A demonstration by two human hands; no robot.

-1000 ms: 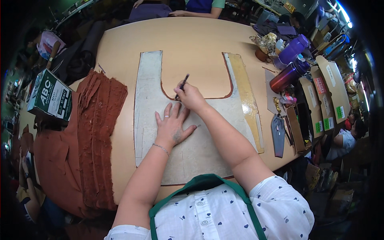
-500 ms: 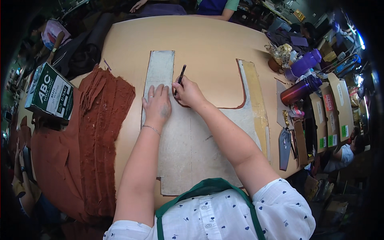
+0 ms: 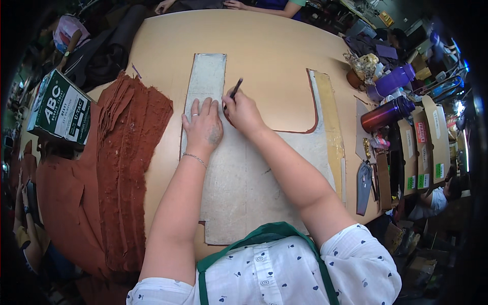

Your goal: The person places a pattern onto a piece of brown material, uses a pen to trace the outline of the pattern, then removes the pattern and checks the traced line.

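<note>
A large, pale grey U-shaped pattern piece (image 3: 231, 198) lies flat on the table in front of me. Reddish-brown material (image 3: 316, 117) peeks out as a thin border along parts of its edge. My left hand (image 3: 205, 126) rests flat on the pattern's left arm, fingers extended and slightly spread. Close beside it, my right hand (image 3: 245, 113) grips a slim dark pen (image 3: 236, 87), which leans to the right. The pen's lower end is at the inner edge of that left arm; my fingers partly hide the tip.
Reddish-brown leather-like sheets (image 3: 124, 178) are piled at left beside a green and white box (image 3: 62, 108). On the right are a dark purple-red flask (image 3: 385, 116), a purple bottle (image 3: 394, 81), a grey pouch (image 3: 364, 185) and cardboard boxes (image 3: 426, 147). Another person's arm (image 3: 264, 10) shows at the far edge.
The view has shifted slightly. My right hand stays by the same inner edge, with the pen tilted further right. At the far edge, the other person's second hand has come into view.
</note>
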